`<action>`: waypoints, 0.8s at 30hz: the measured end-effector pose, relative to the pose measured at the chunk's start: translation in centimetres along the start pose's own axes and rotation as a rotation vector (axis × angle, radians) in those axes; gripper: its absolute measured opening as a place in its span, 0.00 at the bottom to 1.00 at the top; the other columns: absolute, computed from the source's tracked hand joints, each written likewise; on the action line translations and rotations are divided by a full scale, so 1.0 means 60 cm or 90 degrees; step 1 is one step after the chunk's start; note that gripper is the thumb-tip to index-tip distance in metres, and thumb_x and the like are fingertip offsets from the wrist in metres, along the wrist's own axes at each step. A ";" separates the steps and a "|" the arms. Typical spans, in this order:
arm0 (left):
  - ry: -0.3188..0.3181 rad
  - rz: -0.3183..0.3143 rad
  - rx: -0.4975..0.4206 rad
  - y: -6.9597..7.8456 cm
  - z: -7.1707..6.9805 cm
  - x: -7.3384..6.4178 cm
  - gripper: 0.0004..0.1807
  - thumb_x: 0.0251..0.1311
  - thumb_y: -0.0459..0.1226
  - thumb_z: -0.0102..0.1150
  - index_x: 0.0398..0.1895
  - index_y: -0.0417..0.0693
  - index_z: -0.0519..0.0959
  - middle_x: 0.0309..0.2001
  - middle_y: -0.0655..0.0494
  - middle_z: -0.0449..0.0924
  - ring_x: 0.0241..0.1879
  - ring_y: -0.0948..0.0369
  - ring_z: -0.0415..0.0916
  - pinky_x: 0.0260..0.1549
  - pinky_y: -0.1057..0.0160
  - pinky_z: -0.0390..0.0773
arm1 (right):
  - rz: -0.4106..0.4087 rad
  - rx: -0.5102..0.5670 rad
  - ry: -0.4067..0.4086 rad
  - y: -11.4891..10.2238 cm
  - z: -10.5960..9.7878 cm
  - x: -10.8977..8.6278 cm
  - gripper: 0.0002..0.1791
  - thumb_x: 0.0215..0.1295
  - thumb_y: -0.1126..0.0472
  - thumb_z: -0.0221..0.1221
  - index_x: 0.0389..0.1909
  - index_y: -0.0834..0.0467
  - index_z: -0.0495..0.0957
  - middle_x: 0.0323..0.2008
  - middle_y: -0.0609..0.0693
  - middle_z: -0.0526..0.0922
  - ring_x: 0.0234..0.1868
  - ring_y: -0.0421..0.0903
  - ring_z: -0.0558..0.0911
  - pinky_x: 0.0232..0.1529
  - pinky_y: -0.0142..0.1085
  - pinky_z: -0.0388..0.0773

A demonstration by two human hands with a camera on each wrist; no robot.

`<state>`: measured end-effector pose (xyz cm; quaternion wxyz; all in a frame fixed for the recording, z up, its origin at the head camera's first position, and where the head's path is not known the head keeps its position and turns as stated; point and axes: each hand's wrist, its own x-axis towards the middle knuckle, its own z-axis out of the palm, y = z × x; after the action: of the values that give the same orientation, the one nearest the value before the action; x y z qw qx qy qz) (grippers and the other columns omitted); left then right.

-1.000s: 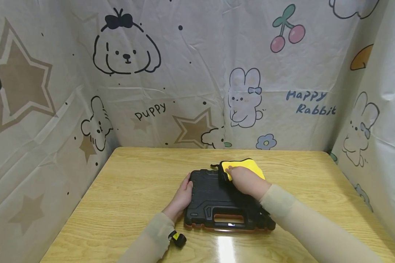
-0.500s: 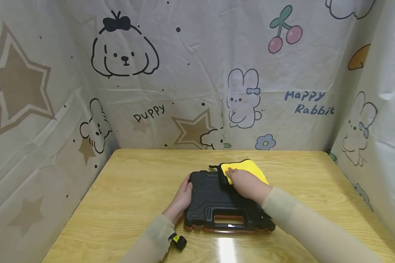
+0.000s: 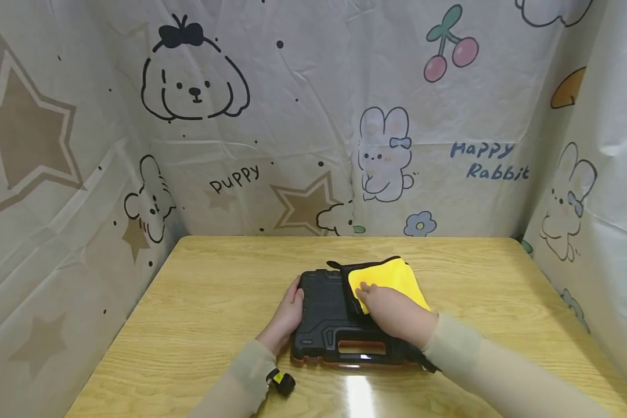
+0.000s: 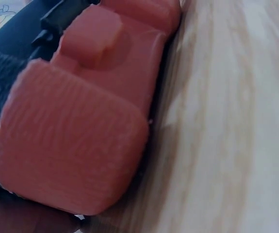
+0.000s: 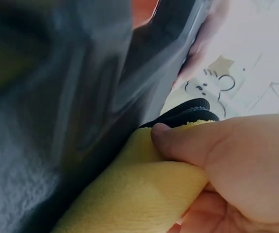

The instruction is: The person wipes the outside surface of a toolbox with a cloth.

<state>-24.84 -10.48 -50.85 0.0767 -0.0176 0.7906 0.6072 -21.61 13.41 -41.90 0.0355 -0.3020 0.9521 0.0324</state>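
A black plastic carrying case (image 3: pixel 324 302) with an orange-red underside lies flat on the table, its handle toward the near edge. My left hand (image 3: pixel 287 313) holds the case's left side; in the left wrist view only a dark sliver of that hand shows beside the red corner (image 4: pixel 71 141). In my right hand (image 3: pixel 399 310) is a folded yellow cloth (image 3: pixel 384 276) with black edging, resting on the upper right of the case. The right wrist view has the thumb pinching the cloth (image 5: pixel 144 189) against the fingers, close against the case's dark surface.
The wooden table (image 3: pixel 230 278) extends around the case on all sides. Printed fabric (image 3: pixel 271 87) encloses its back and both sides. A small black-and-yellow object (image 3: pixel 282 382) sits at my left cuff.
My right hand has slid the cloth toward the near side across the case, and more of the yellow face shows. My left hand stays on the case's left side.
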 end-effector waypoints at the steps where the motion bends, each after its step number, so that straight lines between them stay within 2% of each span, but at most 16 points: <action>1: 0.001 0.000 0.000 0.000 0.000 0.000 0.30 0.83 0.40 0.30 0.84 0.42 0.46 0.82 0.36 0.44 0.82 0.38 0.39 0.79 0.37 0.43 | -0.005 -0.005 0.000 -0.003 0.000 -0.005 0.23 0.72 0.72 0.57 0.67 0.65 0.76 0.64 0.62 0.81 0.63 0.57 0.82 0.62 0.46 0.81; 10: 0.001 -0.004 -0.005 0.001 0.000 -0.001 0.30 0.83 0.40 0.30 0.84 0.42 0.46 0.83 0.36 0.43 0.82 0.38 0.39 0.79 0.36 0.43 | -0.044 -0.059 -0.005 -0.030 -0.004 -0.049 0.25 0.70 0.72 0.59 0.67 0.63 0.76 0.65 0.59 0.80 0.63 0.54 0.82 0.54 0.40 0.85; 18: -0.005 -0.008 -0.005 0.003 -0.001 -0.002 0.31 0.84 0.41 0.30 0.84 0.44 0.46 0.83 0.37 0.43 0.82 0.39 0.39 0.79 0.37 0.43 | -0.085 -0.175 0.052 -0.044 0.008 -0.079 0.26 0.65 0.70 0.65 0.65 0.61 0.78 0.64 0.55 0.81 0.60 0.50 0.84 0.45 0.31 0.86; 22: -0.007 -0.008 -0.005 0.001 -0.002 -0.001 0.31 0.84 0.41 0.30 0.84 0.44 0.45 0.83 0.38 0.43 0.82 0.39 0.39 0.79 0.37 0.43 | -0.092 -0.197 0.072 -0.049 0.016 -0.091 0.27 0.65 0.70 0.65 0.65 0.60 0.78 0.64 0.54 0.81 0.58 0.49 0.85 0.45 0.30 0.86; 24: -0.008 -0.004 -0.006 0.001 -0.001 -0.002 0.31 0.84 0.41 0.30 0.84 0.43 0.45 0.83 0.37 0.43 0.82 0.39 0.39 0.79 0.36 0.43 | -0.091 -0.187 0.077 -0.051 0.020 -0.096 0.26 0.64 0.71 0.65 0.65 0.60 0.79 0.63 0.54 0.81 0.58 0.49 0.86 0.46 0.31 0.86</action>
<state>-24.76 -10.53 -50.75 0.0836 -0.0170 0.7870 0.6110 -15.10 14.29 -42.69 -0.0641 -0.3724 0.9136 0.1500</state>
